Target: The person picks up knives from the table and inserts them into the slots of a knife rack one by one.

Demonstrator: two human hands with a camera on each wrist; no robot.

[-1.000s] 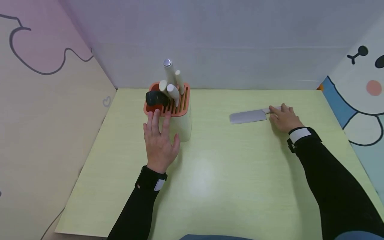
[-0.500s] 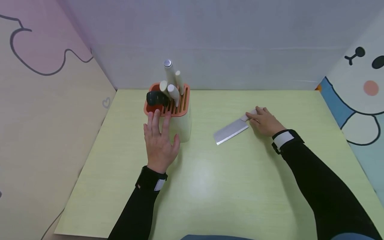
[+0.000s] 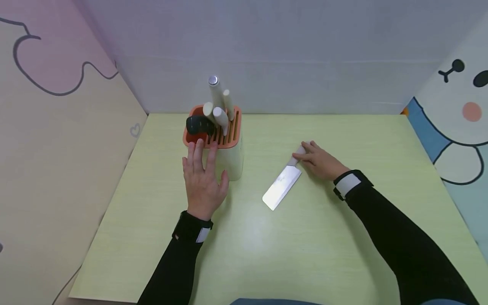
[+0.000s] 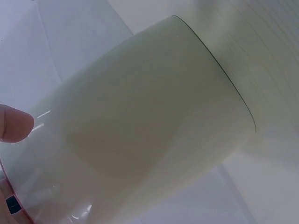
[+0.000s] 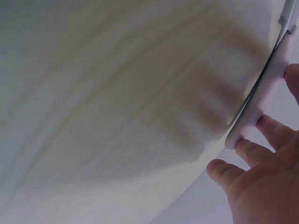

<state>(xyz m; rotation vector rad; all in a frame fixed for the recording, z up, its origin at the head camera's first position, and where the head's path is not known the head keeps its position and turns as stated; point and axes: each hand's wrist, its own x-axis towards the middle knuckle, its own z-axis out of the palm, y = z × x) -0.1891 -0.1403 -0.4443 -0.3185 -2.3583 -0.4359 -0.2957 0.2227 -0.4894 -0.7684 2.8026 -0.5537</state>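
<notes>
A cleaver (image 3: pixel 282 186) with a pale handle lies flat on the table, its blade pointing toward the near left in the head view. My right hand (image 3: pixel 322 163) rests its fingertips on the handle (image 3: pixel 295 158); in the right wrist view, several fingers (image 5: pixel 275 130) touch one side of the handle, nearly straight. With fingers extended, my left hand (image 3: pixel 203 186) touches the front of a cream knife block (image 3: pixel 234 163) near its orange top. The left wrist view shows one fingertip (image 4: pixel 16 123) by the block's smooth wall.
Several white-handled tools (image 3: pixel 220 114) and a black-handled one (image 3: pixel 200 125) stand in the block's slots and opening. The pale yellow table (image 3: pixel 248 254) meets a grey-violet wall (image 3: pixel 286 63) at the back. Patterned panels stand at both sides.
My right hand has moved left and toward me along with the cleaver. The blade has turned from pointing left to pointing near left. My left hand stays at the knife block.
</notes>
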